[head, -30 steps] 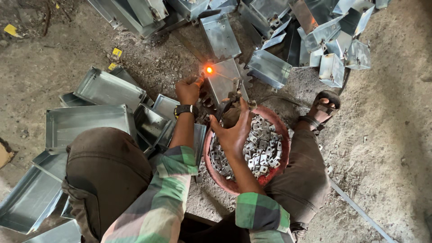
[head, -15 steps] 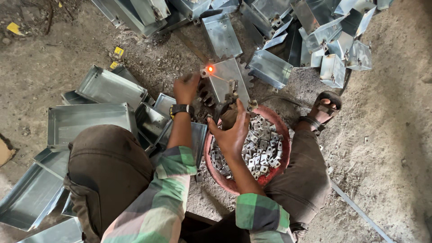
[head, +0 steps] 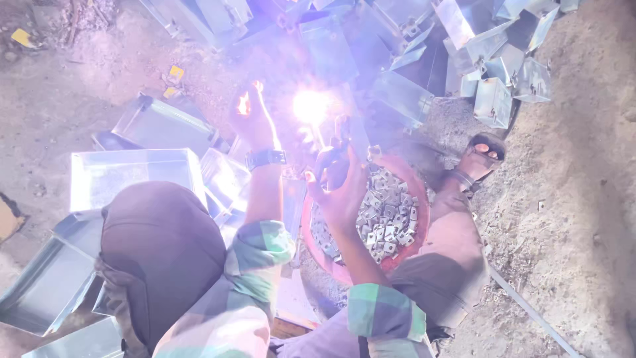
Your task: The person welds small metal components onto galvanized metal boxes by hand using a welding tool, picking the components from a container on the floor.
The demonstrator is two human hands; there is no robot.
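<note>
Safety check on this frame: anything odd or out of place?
Bright arc flare washes the view violet, close to the bare left hand and right hand. Metal trays lie tumbled on the dirt.

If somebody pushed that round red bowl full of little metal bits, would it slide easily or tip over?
The round red bowl is heaped with small grey metal pieces, so it is probably heavy and would drag, not glide. It looks wide and low on rough dirt ground, so tipping seems unlikely, though loose pieces might spill.

A rough metal workshop on bare dirt ground (head: 583, 199): folded sheet-metal boxes (head: 493, 99) lie heaped around, a welding arc (head: 310, 106) glares, and a red basin (head: 416, 192) holds small metal brackets (head: 384, 219).
</note>
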